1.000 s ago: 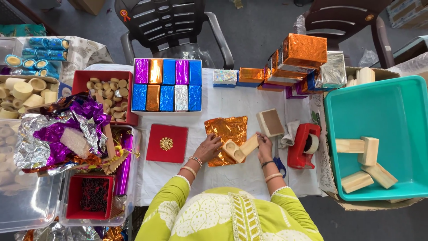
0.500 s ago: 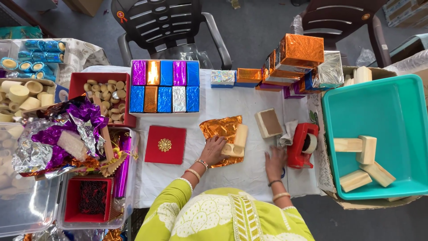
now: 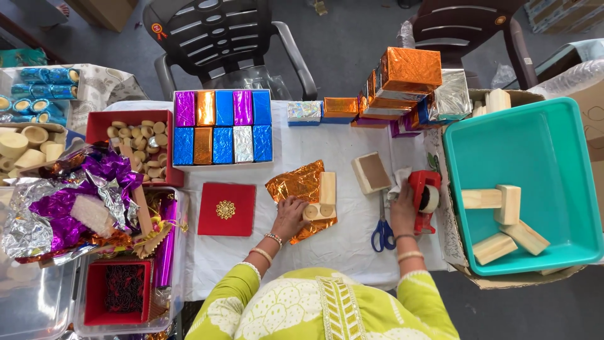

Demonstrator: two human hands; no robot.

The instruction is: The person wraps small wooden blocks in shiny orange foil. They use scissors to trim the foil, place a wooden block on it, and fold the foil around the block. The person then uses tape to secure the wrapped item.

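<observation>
My left fingers (image 3: 301,206) press the wooden block (image 3: 323,198) onto the orange foil sheet (image 3: 297,186) mid-worktop (still unwrapped, foil lying open), my right hand (image 3: 402,203) curls onto the red tape dispenser (image 3: 425,198) beside the blue scissors (image 3: 382,232), wrapped boxes (image 3: 223,126) already filling the tray ahead, bare blocks waiting in the teal tub (image 3: 566,145).

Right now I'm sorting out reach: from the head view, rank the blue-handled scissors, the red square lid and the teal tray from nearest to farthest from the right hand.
From the right hand, on the red tape dispenser:
1. Blue-handled scissors, just beside it, toward the left.
2. Teal tray, on the right.
3. Red square lid, far left, beyond the left hand.
</observation>
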